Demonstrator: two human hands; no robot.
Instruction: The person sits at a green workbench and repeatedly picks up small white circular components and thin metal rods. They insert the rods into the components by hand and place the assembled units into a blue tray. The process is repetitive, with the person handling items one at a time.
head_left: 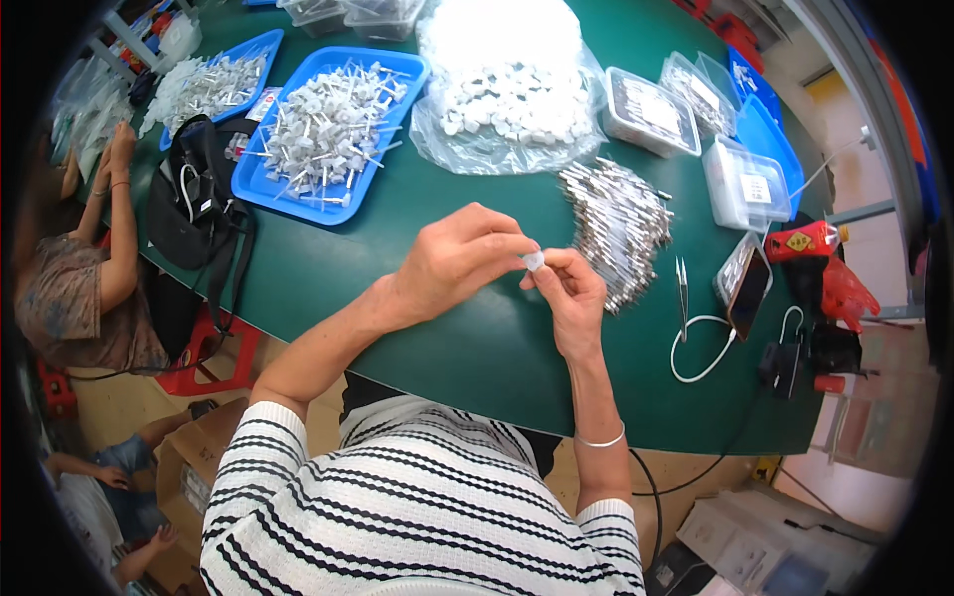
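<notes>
Pinching small white piece (535, 261) | left hand (460, 260), right hand (573, 290) fingertips closed on it, we guess for control | metal rods (618, 230) nearby, presumably for reach

A red bottle (801, 241) lies near a phone (750, 290).

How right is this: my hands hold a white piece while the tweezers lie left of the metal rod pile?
No: the head view shows the tweezers right of the metal rod pile. Your left hand and right hand do hold the white piece.
</notes>
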